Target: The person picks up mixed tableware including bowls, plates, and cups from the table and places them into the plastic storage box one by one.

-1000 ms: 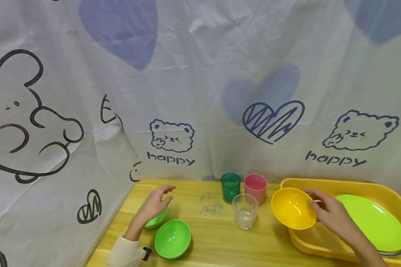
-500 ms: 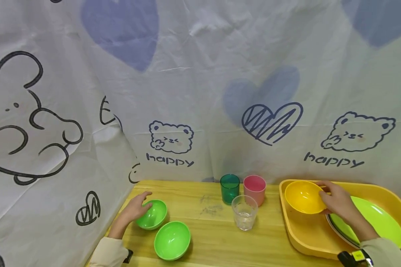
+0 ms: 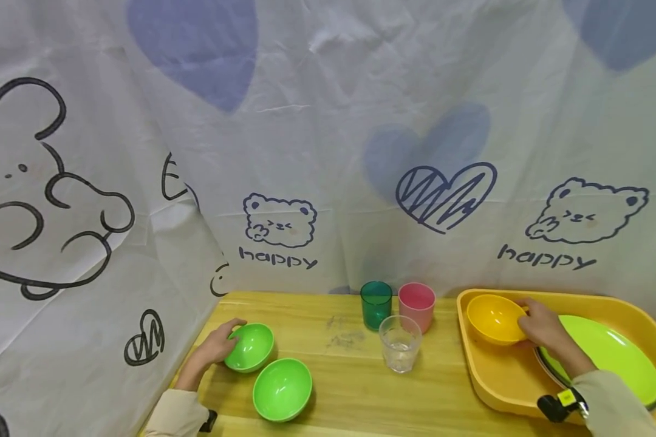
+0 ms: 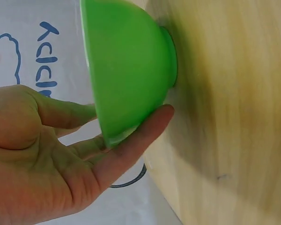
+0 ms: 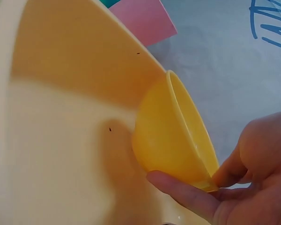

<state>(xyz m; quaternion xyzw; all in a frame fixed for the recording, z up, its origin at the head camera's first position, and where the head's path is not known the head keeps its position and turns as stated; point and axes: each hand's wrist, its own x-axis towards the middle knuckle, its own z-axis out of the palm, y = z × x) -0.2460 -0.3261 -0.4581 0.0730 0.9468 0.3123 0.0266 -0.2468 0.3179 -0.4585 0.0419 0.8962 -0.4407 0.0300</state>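
Observation:
At the left of the table, my left hand (image 3: 218, 344) pinches the rim of a green bowl (image 3: 251, 347). In the left wrist view one finger lies along the outside of this bowl (image 4: 129, 70), whose foot is close to the wood. Just in front of it sits a second green bowl (image 3: 282, 390). On the right, my right hand (image 3: 543, 328) holds a yellow bowl (image 3: 494, 318) by its rim, inside the back left corner of a yellow tray (image 3: 478, 379). The right wrist view shows the yellow bowl (image 5: 161, 136) tilted, fingers at its lower edge.
A dark green cup (image 3: 376, 306), a pink cup (image 3: 416, 308) and a clear cup (image 3: 400, 345) stand grouped mid-table, left of the tray. Lime green plate (image 3: 612, 355) tops a stack at the tray's right. A printed cloth (image 3: 339, 152) hangs behind the table.
My right hand has carried the yellow bowl right, over the tray's rim and down into its corner. My left hand has drawn back left and taken hold of the rear green bowl.

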